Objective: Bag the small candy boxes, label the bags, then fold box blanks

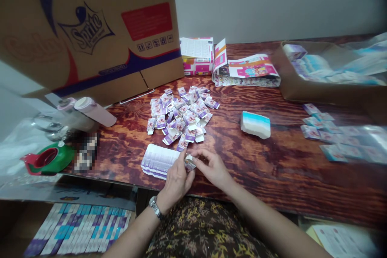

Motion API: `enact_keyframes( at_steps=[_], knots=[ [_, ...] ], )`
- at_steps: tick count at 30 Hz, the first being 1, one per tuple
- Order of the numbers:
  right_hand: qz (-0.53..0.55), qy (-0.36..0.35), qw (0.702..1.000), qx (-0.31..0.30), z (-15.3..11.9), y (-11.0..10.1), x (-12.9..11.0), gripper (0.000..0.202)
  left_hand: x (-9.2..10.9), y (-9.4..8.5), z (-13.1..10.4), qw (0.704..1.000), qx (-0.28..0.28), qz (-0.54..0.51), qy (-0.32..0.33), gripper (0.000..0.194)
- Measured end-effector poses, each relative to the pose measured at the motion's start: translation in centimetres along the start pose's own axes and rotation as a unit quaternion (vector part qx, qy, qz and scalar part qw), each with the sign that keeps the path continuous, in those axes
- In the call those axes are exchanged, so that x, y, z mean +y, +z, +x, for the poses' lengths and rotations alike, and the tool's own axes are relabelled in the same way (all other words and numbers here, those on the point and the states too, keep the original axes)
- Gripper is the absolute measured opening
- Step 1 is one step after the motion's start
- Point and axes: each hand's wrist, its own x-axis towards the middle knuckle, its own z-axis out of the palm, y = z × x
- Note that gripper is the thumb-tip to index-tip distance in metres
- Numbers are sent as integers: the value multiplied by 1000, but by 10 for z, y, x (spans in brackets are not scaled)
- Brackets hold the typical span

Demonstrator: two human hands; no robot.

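My left hand [175, 177], with a watch on its wrist, is closed around a small carton [190, 163] near the table's front edge. From the other side, the fingers of my right hand [215, 169] pinch the same carton at its upper end. Much of the carton is hidden by my fingers. Just left of it lies a fanned stack of flat white and purple cartons [157, 157]. Beyond my hands is a heap of small white and purple boxes [186, 117], several with end flaps sticking out. A blue and white stack [255, 125] sits to the right.
A large Sprite cardboard box [145, 28] stands at the back left. An open cardboard tray [317, 90] holds blue and white packs. Blurred small boxes [332, 137] lie at right. Two bottles [96, 111] and a green tape dispenser [59, 159] are at left.
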Motion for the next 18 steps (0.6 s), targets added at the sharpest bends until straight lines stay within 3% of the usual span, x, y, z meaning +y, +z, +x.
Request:
enact_keyframes(
  at_steps=[4, 8, 11, 13, 15, 18],
  knots=[
    [-121, -100, 987, 36, -11, 6, -7, 20, 1, 5, 0, 1000, -13, -3, -3, 70],
    [-143, -141, 980, -7, -15, 8, -1, 33, -6, 6, 14, 1000, -18, -19, -5, 73],
    [-105, -112, 988, -2, -5, 2, 12, 44, -11, -10, 53, 999, -17, -34, -36, 75],
    [-100, -90, 991, 28, 5, -3, 22, 48, -9, -30, 87, 994, 27, -71, -73, 82],
    [-147, -91, 985, 26, 12, -5, 31, 49, -2, -49, 112, 990, 79, -106, -43, 97],
    [-274, -118, 953, -47, 12, 2, 45, 57, 8, -57, 113, 984, 77, -159, 3, 95]
  ],
)
